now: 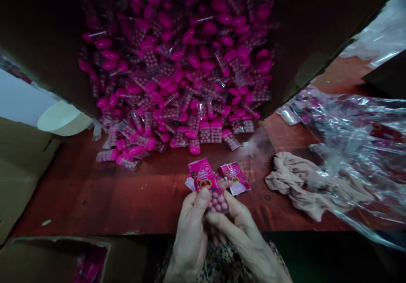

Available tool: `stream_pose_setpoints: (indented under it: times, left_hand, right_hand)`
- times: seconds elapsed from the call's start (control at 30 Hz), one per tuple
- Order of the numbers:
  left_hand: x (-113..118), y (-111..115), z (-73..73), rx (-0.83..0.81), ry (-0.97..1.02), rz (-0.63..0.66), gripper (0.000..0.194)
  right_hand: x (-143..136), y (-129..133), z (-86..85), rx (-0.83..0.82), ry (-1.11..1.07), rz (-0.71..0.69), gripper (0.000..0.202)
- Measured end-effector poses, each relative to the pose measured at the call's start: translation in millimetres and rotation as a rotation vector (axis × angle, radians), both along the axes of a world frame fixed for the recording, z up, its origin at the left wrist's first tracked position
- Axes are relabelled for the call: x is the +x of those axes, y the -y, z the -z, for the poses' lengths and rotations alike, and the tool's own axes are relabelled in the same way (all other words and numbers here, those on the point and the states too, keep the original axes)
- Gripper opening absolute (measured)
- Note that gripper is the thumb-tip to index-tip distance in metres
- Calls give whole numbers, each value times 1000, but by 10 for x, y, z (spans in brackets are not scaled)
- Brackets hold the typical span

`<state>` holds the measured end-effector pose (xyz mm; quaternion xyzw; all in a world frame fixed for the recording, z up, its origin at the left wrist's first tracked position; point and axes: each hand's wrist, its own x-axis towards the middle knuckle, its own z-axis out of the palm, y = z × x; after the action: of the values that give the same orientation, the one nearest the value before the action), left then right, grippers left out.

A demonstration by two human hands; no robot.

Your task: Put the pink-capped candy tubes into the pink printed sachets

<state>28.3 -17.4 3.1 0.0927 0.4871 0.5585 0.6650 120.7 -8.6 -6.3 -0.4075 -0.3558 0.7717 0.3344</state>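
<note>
Left hand and right hand grip one candy pack. Loose packs, apparently candy-filled, lie beyond.

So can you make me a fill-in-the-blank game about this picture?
The caps in the big pile are bright ____.
The left hand and right hand hold a small pack whose pieces are ____ like marbles.
The crumpled beige cloth lies to the ____ of the hands.
The pale bowl is on the picture's ____ side.

Missing words: pink; round; right; left.
</note>
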Motion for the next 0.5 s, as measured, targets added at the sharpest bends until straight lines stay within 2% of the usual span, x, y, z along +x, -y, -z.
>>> stream_pose_setpoints:
  times: [0.07, 0.17, 0.3, 0.5]
  left_hand:
    - [-32, -6, -14, -2, 49, 8, 32]
    - [-38, 16, -8, -1, 65, 32, 33]
    - [9, 83, 47, -2, 39, 43, 37]
    - [12, 166, 126, -1, 68, 37, 39]
  right_hand:
    - [27, -30, -10, 8, -8, -59, 25]
    - [27, -34, 44, 87, 77, -56, 14]
    - [-5, -6, 174, 140, 168, -52, 29]
    - [-71, 20, 299, 151, 164, -101, 42]
